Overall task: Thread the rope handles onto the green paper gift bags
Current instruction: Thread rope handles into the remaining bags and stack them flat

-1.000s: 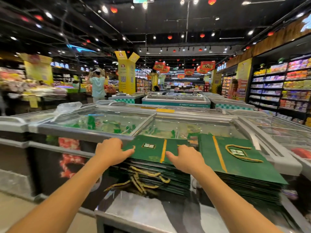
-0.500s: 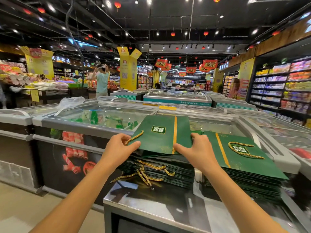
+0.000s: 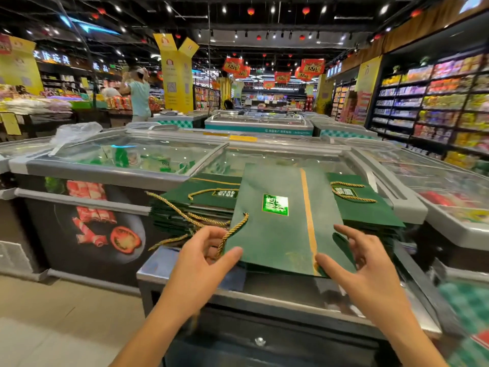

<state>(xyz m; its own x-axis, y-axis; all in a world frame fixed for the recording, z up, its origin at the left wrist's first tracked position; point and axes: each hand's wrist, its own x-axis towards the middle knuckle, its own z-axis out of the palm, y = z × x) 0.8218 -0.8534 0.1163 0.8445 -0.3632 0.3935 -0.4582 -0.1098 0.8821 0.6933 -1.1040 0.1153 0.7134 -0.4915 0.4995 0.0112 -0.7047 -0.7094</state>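
Facing a grey glass-lidded chest freezer (image 3: 124, 168), with a crumpled clear plastic bag (image 3: 74, 132) lying near its far left corner. Leaning over a shiny steel counter (image 3: 156, 268) in front of that freezer. Looking, at the counter's far left, at a stack of flat dark green paper bags (image 3: 185, 205), with loose twisted gold rope handles (image 3: 169, 207) trailing over its left and near sides.

Pinching the near left corner of a flat green paper gift bag (image 3: 277, 234) with the left hand (image 3: 203, 258), thumb pressing on top and fingers curling underneath. Letting a gold rope handle (image 3: 234, 229) run from a hole near the bag's left edge down between that thumb and the fingers. Holding this bag level above the counter's middle, its far end overlapping both stacks.

Touching the bag's near right corner with the right hand (image 3: 365, 266): thumb tip lying on the top face beside the gold stripe, index finger reaching straight over the bag, other fingers loosely spread and gripping nothing.

Looking, at the counter's far right, at a second stack of green paper bags (image 3: 375, 210), with a gold rope loop (image 3: 352, 192) lying on the top bag.
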